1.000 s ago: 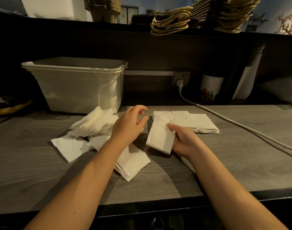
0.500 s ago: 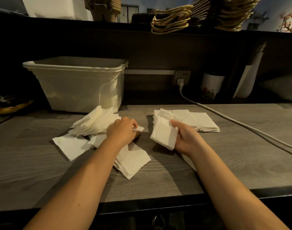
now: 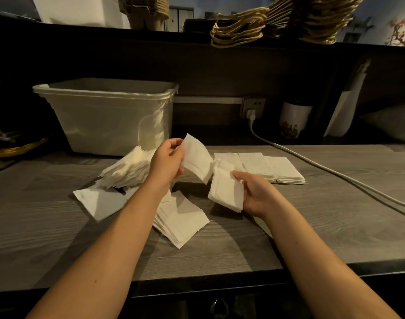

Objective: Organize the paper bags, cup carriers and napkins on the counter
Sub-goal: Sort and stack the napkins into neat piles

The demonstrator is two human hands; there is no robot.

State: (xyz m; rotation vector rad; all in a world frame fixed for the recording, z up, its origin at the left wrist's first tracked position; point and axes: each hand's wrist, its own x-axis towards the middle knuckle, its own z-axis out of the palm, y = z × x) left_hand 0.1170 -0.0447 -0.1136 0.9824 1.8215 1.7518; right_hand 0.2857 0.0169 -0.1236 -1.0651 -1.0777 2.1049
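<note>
White napkins lie scattered on the grey wooden counter [image 3: 312, 226]. My left hand [image 3: 165, 161] holds a single napkin [image 3: 198, 157] lifted above the counter. My right hand [image 3: 254, 192] grips a small stack of napkins [image 3: 224, 188], tilted, just right of that one. A messy fanned pile of napkins [image 3: 127, 168] sits behind my left wrist, a loose napkin [image 3: 100, 202] lies at the left, and a skewed stack [image 3: 180, 221] lies under my left forearm. Neat rows of napkins [image 3: 270, 166] rest behind my right hand. Paper bags with twine handles [image 3: 238, 31] sit on the upper shelf.
A translucent plastic bin [image 3: 104, 116] stands at the back left. A white cable [image 3: 335, 178] runs from the wall socket [image 3: 252, 107] across the counter's right side. A white floral cup [image 3: 293, 120] stands at the back right. A yellow-rimmed dish [image 3: 15, 149] sits at the far left.
My left hand went down to the loose napkins, closed on one and has lifted it up toward the stack in my right hand. My right hand has barely moved.
</note>
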